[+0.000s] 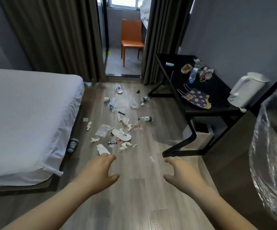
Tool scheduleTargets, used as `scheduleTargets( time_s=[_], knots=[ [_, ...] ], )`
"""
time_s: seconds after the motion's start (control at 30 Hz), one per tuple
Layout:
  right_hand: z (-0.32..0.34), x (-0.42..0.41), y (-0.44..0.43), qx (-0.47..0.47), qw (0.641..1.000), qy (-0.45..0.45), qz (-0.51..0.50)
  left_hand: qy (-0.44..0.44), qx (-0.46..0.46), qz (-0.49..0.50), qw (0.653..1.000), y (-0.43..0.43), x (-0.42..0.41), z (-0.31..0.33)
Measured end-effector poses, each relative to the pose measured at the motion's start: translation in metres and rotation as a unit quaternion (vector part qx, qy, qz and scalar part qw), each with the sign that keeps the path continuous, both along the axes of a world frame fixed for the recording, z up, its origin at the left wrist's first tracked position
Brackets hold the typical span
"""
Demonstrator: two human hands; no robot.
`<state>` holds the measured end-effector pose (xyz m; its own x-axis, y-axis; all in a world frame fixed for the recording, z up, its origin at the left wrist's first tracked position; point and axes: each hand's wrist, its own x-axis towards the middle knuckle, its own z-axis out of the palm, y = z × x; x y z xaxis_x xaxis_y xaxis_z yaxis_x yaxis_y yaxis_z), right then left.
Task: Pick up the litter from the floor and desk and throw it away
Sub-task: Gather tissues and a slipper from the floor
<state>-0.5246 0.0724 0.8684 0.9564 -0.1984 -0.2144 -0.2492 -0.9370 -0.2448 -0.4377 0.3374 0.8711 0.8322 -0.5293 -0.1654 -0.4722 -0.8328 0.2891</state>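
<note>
Head view. Left hand (99, 171) and right hand (182, 175) both reach forward over the grey wood-plank floor (134, 205), fingers spread wide and slightly bent, holding nothing.

Litter lies scattered on the floor beyond the hands, between the white-sheeted bed (26, 113) on the left and the black desk (201, 110) on the right:
- crumpled white tissues (125, 145)
- a flat white slipper (123, 136)
- a clear plastic wrapper (103, 130)
- a green-labelled clear plastic bottle (146, 119)
- farther off, a blue-labelled clear bottle (111, 106)

A blue-and-white paper cup (72, 144) lies on its side against the bed base. A torn white paper scrap (102, 149) lies just beyond the left hand; I cannot tell whether they touch.

More litter on the desk: a purple paper bag with yellow dots (196, 98) near the middle, and a second blue-labelled bottle (192, 77) among small crumpled items at the far end. A white electric kettle (245, 90) stands at the near end.

A clear plastic liner (274, 155) shows at near right. An orange chair (131, 40) stands far off, between grey curtains (51, 39).
</note>
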Motion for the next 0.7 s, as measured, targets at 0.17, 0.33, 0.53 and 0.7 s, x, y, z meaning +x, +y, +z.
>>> scheduleTargets(
  time_s=[0.17, 0.33, 0.53, 0.7],
  knots=[
    [-0.019, 0.071, -0.029, 0.015, 0.999, 0.028, -0.014, 0.010, 0.010, -0.003, 1.000, -0.028, 0.079, -0.013],
    [-0.046, 0.167, -0.055, 0.015, 0.998, 0.052, -0.031, 0.023, -0.010, -0.021, 0.999, -0.059, 0.181, -0.041],
    [-0.094, 0.296, -0.081, 0.014, 0.993, 0.101, -0.064, 0.049, 0.010, -0.039, 0.998, -0.101, 0.326, -0.091],
    [-0.135, 0.383, -0.109, 0.025, 0.986, 0.142, -0.089, 0.075, 0.050, -0.060, 0.994, -0.136, 0.419, -0.131]
  ],
)
